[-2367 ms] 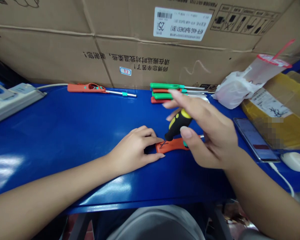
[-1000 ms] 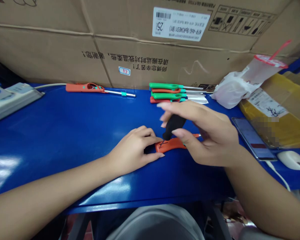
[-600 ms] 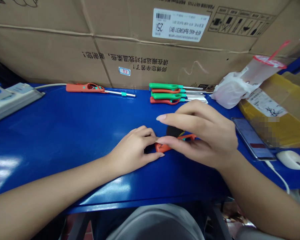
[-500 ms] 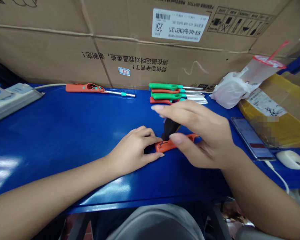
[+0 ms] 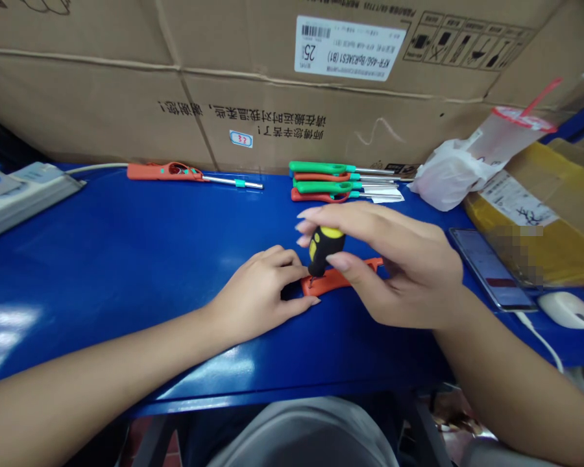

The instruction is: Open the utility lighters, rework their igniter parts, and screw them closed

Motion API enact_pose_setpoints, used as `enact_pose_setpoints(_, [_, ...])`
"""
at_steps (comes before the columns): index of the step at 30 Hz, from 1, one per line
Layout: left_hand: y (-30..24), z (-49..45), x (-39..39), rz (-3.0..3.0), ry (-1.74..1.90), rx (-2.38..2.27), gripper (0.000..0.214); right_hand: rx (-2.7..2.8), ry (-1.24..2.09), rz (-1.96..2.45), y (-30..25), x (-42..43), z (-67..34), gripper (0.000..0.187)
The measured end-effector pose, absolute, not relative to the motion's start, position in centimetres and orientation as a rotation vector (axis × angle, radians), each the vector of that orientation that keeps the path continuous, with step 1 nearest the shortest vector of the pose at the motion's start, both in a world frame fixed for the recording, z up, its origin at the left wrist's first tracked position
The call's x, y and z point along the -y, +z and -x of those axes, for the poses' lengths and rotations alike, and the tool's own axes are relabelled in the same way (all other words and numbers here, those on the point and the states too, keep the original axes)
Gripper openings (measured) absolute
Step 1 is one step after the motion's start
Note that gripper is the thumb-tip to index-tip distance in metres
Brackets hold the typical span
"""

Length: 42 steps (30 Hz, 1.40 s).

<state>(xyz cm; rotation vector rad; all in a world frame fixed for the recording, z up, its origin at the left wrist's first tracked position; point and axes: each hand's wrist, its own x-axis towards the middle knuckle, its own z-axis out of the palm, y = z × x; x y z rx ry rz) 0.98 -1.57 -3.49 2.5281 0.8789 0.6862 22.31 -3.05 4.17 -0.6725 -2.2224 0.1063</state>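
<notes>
An orange lighter casing [image 5: 331,283] lies flat on the blue table [image 5: 150,246]. My left hand [image 5: 263,292] grips its left end between thumb and index finger, holding it against the tabletop. Over that same end stands a stubby screwdriver [image 5: 327,250] with a black and yellow handle, slightly tilted, its tip at the casing. My right hand [image 5: 399,272] is around the screwdriver handle, thumb on the near side and fingers on the far side. This hand hides part of the casing's right portion.
An orange long-reach lighter [image 5: 165,172] lies at the back left near a power strip [image 5: 24,194]. Several green and orange lighters [image 5: 321,187] are grouped before the cardboard box [image 5: 253,84]. On the right are a phone [image 5: 491,269], a white case [image 5: 567,310], a bagged cup [image 5: 506,139] and a yellow-taped parcel [image 5: 525,220].
My right hand has shifted slightly down and right, its fingers turned about the screwdriver. The handle stands more upright and shows more yellow. My left hand and the casing stay put.
</notes>
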Motion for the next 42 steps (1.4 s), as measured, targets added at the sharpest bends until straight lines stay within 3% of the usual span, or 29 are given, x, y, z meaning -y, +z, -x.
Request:
enact_pose_setpoints(7, [-3.2,-1.4,1.9,-2.461,0.712,-0.968,0.012,2.171,-0.045,0.724,4.1,3.2,-22.1,0.027])
enact_pose_setpoints(22, [-2.9,-1.5,1.9,-2.347,0.630,-0.997,0.009,2.085,0.015,0.663,3.9,3.4,-21.5,0.041])
enact_pose_setpoints(34, [-3.0,-1.6,2.2,-2.354,0.665,-1.026,0.008,2.008,0.081,0.714,3.7,3.7,-21.4,0.039])
enact_pose_setpoints(42, [-1.4,0.0,1.3,-2.457,0.466,-1.058,0.026,1.650,0.317,0.833,4.2,2.6,-23.1,0.020])
